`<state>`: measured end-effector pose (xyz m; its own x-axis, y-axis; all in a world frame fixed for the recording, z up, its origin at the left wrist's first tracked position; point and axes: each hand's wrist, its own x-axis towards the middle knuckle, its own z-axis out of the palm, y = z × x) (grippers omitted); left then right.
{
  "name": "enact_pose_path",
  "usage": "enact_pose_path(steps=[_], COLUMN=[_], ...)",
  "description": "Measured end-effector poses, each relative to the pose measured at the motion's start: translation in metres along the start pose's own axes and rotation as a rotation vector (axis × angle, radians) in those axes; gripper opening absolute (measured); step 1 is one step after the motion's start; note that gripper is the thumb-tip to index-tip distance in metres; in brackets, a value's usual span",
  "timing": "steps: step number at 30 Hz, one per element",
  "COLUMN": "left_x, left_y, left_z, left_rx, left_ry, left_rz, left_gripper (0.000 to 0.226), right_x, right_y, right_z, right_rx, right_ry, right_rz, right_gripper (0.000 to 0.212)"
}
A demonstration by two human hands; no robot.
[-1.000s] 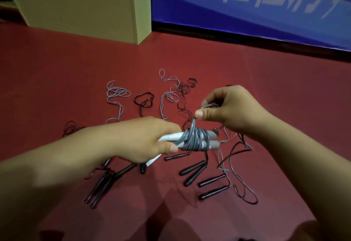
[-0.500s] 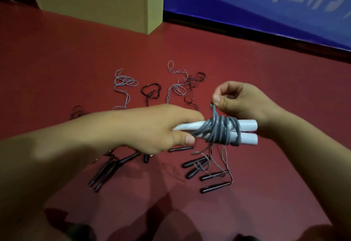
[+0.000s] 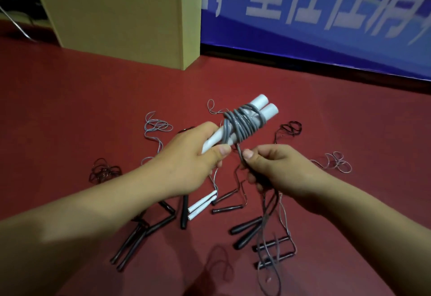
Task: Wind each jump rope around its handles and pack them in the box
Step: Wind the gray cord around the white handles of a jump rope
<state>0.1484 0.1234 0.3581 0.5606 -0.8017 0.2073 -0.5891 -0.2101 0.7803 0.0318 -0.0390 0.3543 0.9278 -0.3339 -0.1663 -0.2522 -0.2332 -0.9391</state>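
Observation:
My left hand [image 3: 196, 163] grips the near ends of two white jump-rope handles [image 3: 265, 107] held side by side, tilted up to the right. A grey rope [image 3: 242, 121] is wound in several turns round their middle. My right hand [image 3: 275, 170] pinches the loose part of that rope just below the bundle; the slack hangs down in a loop [image 3: 268, 237]. The cardboard box [image 3: 121, 13] stands at the far left on the red floor.
Several unwound jump ropes lie on the red floor [image 3: 70, 109] under my hands: black handles [image 3: 247, 232], another white pair [image 3: 203, 204], and tangled thin cords [image 3: 156, 128]. A blue banner [image 3: 326, 16] runs along the far wall.
The handle bundle has swung from lying level to pointing up and to the right. My right hand has dropped from above the bundle to below it, pulling the rope down.

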Motion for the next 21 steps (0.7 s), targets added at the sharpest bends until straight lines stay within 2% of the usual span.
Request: enact_pose_path(steps=[4,9,13,21], left_x=[0.004,0.008,0.009,0.013], left_y=[-0.007,-0.013,-0.021,-0.033], left_z=[-0.001,0.002,0.001,0.000], left_rx=[0.024,0.064,0.124,0.224], left_ry=[0.113,0.163,0.147,0.106], left_rz=[-0.094,-0.184,-0.243,-0.309], left_gripper=[0.010,0.011,0.012,0.012], right_x=[-0.001,-0.006,-0.007,-0.007], right_y=[0.000,-0.003,-0.006,-0.009], right_z=[0.005,0.015,0.017,0.012], right_rx=[-0.126,-0.175,-0.252,-0.300], right_ry=[-0.009,-0.141,-0.116,-0.102], right_rz=[-0.066,-0.095,-0.108,-0.028], right_gripper=[0.016,0.024,0.015,0.024])
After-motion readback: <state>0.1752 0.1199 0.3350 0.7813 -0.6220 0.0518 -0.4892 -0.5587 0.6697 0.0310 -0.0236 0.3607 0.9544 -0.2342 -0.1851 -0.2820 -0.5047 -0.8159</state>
